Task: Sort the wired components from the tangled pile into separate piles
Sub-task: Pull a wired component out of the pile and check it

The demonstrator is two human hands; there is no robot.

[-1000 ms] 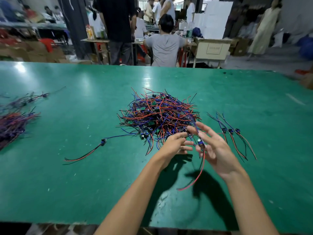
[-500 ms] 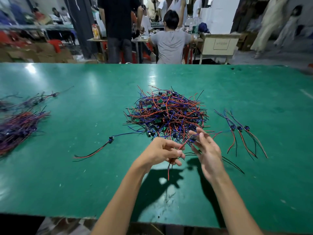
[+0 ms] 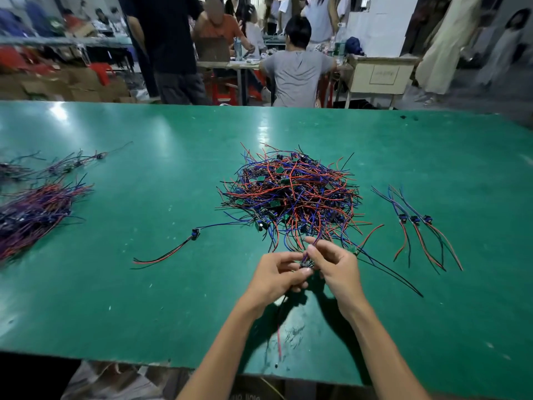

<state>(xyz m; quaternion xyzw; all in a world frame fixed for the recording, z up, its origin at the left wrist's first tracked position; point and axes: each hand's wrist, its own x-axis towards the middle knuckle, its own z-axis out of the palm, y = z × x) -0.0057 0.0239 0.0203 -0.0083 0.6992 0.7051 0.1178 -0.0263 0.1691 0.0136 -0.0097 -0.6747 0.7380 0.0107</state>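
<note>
Now one wired piece (image 3: pixel 306 262) is being held just in front of the tangled pile (image 3: pixel 288 194), pinched between both hands above the green table (image 3: pixel 144 284). Left hand (image 3: pixel 275 274) is curling its fingers round the small dark part, right hand (image 3: pixel 331 262) is pinching the wires running up toward the pile. A second ago the hands were apart, the right one spread wide with a red lead dangling; now they are closing together on the piece, red lead (image 3: pixel 279 339) hanging below. Looks like it is being worked free, though some wires are still reaching into the heap. Three sorted pieces (image 3: pixel 415 219) are lying to the right, one single piece (image 3: pixel 195 234) to the left, bigger bundles (image 3: pixel 34 209) far left. Most of the pile is still waiting to be sorted.
</note>
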